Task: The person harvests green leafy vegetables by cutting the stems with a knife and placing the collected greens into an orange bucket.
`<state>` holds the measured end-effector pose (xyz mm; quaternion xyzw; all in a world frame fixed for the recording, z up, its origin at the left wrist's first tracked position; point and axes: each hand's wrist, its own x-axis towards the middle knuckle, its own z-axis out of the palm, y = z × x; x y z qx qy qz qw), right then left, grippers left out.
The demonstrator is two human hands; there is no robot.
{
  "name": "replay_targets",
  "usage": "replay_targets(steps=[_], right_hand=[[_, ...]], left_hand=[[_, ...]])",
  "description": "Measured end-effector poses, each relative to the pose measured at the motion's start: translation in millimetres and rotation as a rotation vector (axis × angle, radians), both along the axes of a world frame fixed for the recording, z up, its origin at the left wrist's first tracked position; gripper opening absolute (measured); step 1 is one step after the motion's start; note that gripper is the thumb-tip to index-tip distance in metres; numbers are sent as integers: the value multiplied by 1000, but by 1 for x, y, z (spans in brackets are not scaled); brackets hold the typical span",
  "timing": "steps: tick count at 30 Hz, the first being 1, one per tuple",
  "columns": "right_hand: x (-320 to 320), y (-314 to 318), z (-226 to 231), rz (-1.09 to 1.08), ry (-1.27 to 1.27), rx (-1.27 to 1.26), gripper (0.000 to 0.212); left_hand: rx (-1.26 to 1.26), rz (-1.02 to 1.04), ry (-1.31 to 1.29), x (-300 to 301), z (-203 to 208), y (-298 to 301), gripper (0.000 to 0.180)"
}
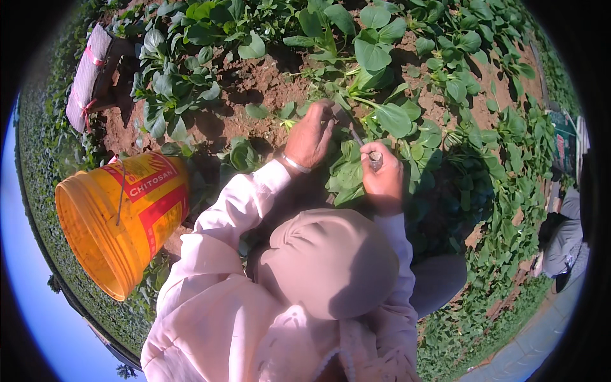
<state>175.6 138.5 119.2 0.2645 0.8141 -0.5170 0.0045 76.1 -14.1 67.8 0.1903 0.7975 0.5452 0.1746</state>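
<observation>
The soil (pixel 270 83) spreads before me, thick with leafy greens (pixel 393 120) that stand around both my hands near the middle of the patch. Toward its left edge is a yellow bucket (pixel 130 216), and at the upper left corner a pale padded bundle (pixel 89 76) tied in pink. My right hand (pixel 383 179) is closed around the handle of a bladed tool (pixel 344 118). My left hand (pixel 305 138) curls beside the blade; I can't tell whether it grips anything. A bracelet (pixel 295 164) circles that wrist.
</observation>
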Motion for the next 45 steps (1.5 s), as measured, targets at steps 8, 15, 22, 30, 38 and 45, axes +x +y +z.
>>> replay_targets(steps=[8, 15, 22, 30, 38, 45], right_hand=[[16, 8, 10, 104, -40, -5, 8], [10, 1, 11, 91, -32, 15, 9], [7, 4, 7, 137, -80, 19, 11], [1, 1, -12, 116, -106, 1, 13], [-6, 0, -19, 49, -95, 17, 11], [7, 27, -22, 23, -90, -360, 9]], left_hand=[[-401, -53, 368, -7, -17, -5, 40], [-358, -5, 377, 30, -34, -28, 30], [-637, 44, 155, -12, -44, -19, 28], [-570, -39, 200, -35, -51, 1, 36], [-646, -30, 187, -45, -61, 19, 29], [-64, 105, -392, -73, -86, 1, 16]])
